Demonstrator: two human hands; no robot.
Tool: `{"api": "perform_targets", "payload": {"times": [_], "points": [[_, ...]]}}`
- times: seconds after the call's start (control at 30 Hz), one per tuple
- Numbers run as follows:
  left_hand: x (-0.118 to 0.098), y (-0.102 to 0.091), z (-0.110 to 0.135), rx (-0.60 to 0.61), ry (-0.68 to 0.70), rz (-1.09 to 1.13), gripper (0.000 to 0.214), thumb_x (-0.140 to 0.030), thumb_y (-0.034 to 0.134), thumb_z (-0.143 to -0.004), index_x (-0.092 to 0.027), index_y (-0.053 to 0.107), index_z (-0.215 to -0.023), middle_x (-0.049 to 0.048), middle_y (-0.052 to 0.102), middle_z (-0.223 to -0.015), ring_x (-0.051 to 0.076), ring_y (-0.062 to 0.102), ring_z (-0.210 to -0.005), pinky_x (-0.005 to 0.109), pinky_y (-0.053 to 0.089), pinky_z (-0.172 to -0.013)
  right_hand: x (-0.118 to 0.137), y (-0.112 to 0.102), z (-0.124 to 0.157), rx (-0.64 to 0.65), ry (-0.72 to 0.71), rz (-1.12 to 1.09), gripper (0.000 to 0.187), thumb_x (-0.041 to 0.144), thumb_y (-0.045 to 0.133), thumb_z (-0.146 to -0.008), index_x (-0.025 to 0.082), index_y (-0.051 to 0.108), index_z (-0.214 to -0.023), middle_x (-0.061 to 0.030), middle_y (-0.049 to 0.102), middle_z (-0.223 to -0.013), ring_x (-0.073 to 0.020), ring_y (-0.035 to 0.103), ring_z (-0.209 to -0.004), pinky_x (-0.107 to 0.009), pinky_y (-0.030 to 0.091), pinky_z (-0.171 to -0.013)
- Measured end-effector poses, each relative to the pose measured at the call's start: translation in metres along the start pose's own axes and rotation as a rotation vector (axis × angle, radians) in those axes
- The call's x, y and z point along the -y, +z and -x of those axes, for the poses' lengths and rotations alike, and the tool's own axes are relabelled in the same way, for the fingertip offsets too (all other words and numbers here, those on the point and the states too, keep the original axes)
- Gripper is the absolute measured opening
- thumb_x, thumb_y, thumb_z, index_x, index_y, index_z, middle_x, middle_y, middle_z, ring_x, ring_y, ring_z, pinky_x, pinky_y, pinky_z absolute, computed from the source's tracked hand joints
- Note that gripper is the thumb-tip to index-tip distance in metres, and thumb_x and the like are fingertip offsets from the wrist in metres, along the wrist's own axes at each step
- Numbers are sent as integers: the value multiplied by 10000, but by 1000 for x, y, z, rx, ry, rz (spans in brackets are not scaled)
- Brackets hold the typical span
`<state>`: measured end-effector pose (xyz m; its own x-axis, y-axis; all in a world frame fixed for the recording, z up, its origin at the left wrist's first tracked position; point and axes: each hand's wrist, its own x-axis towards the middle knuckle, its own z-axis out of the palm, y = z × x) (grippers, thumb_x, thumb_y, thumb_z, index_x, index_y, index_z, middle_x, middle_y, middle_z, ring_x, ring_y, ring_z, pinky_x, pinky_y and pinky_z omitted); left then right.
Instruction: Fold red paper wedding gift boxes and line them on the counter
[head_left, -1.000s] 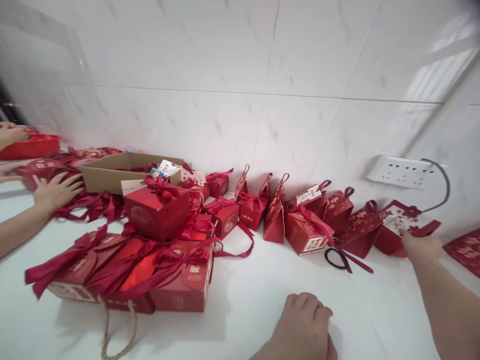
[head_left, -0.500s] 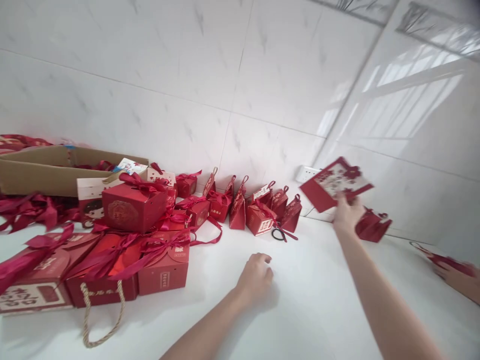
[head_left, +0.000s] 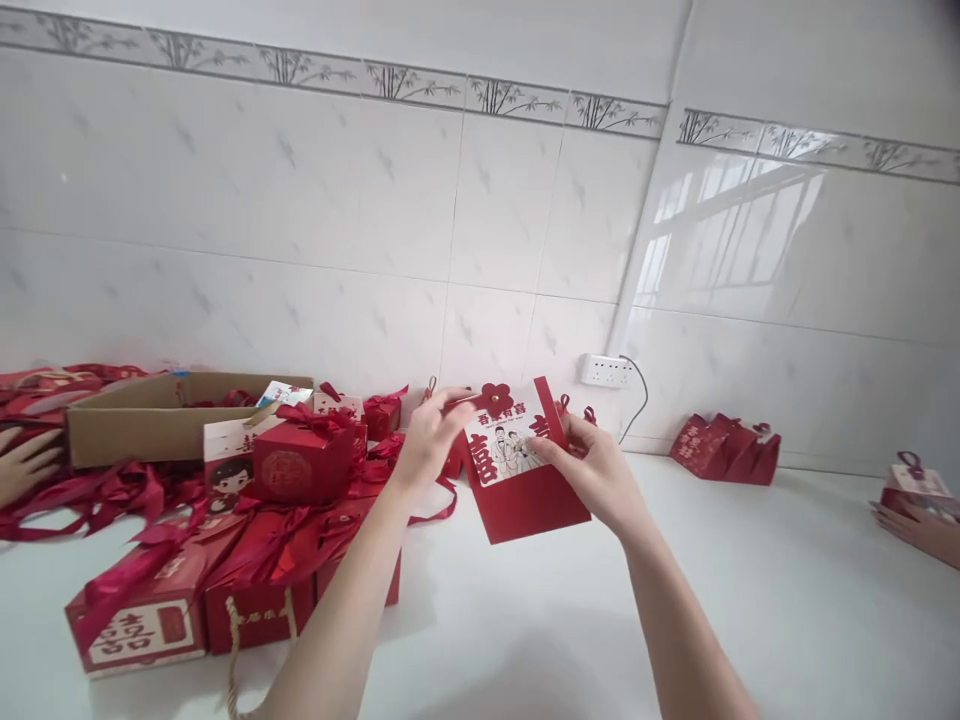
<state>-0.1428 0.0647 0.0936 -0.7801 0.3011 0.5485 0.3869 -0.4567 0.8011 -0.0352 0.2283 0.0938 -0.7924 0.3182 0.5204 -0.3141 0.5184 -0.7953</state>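
Between my two hands, over the white table, is a red wedding favor box (head_left: 510, 500) with a white panel. A drawn couple and red lettering show on the panel, with a dark red flower at its top edge. My left hand (head_left: 431, 440) pinches the upper left edge beside the flower. At the right edge, my right hand (head_left: 596, 470) grips the box, thumb on its front and fingers behind. Behind my hands, smaller red boxes with loops are mostly hidden.
Ribboned red boxes (head_left: 304, 460) pile up at the left, before an open cardboard box (head_left: 127, 425). Red triangular boxes (head_left: 726, 450) stand near the wall socket (head_left: 606, 370). Other people's hands show at the far left (head_left: 26, 465) and far right (head_left: 919, 528), the latter at a small box.
My right hand has brought the red box from the right to the middle. My left hand has risen from the table and taken its left edge. The view has tilted up.
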Motion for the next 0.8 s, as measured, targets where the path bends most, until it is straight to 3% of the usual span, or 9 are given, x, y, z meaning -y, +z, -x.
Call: {"api": "perform_targets", "payload": {"times": [0.13, 0.3, 0.5, 0.6, 0.7, 0.8], "points": [[-35, -4, 8, 36, 123, -452, 331, -480, 637, -783, -185, 651, -932, 22, 680, -831, 162, 616, -767, 250, 471, -703, 23, -8, -1, 119, -70, 52, 296, 472, 597, -821, 178, 596, -859, -52, 678, -883, -209, 637, -790, -293, 481, -616], [-46, -15, 14, 69, 118, -567, 294, -464, 670, -770, -193, 676, -883, 15, 686, -774, 131, 615, -675, 211, 480, -603, 32, -19, 11, 276, -24, 196, 240, 415, 582, -845, 190, 545, -769, -17, 654, -794, -154, 611, -668, -237, 446, -512], [-52, -4, 19, 115, 71, -503, 230, -384, 695, -752, -180, 668, -854, 15, 658, -747, 117, 605, -632, 209, 500, -583, 28, -36, 15, 429, -45, 361, 207, 349, 597, -832, 203, 510, -713, 11, 608, -685, -106, 544, -532, -198, 378, -405], [-53, -5, 21, 278, 6, -398, 196, -348, 717, -724, -183, 611, -716, -21, 576, -636, 98, 550, -539, 207, 461, -505, 23, -45, 11, 489, -86, 397, 234, 337, 635, -800, 204, 494, -669, 23, 587, -669, -102, 530, -545, -192, 381, -414], [-54, -9, 22, 491, -38, -292, 282, -341, 796, -639, -197, 554, -653, -36, 529, -596, 96, 506, -509, 220, 427, -473, 18, -50, 3, 617, 2, 353, 196, 351, 659, -778, 210, 556, -689, 25, 629, -721, -122, 581, -619, -201, 430, -470], [-53, -5, 25, 516, 52, -352, 324, -350, 826, -599, -202, 538, -589, -9, 551, -672, 147, 578, -701, 282, 496, -643, 13, -43, -6, 618, 73, 338, 105, 326, 683, -756, 232, 649, -788, 14, 671, -821, -155, 626, -751, -234, 484, -591]]}}
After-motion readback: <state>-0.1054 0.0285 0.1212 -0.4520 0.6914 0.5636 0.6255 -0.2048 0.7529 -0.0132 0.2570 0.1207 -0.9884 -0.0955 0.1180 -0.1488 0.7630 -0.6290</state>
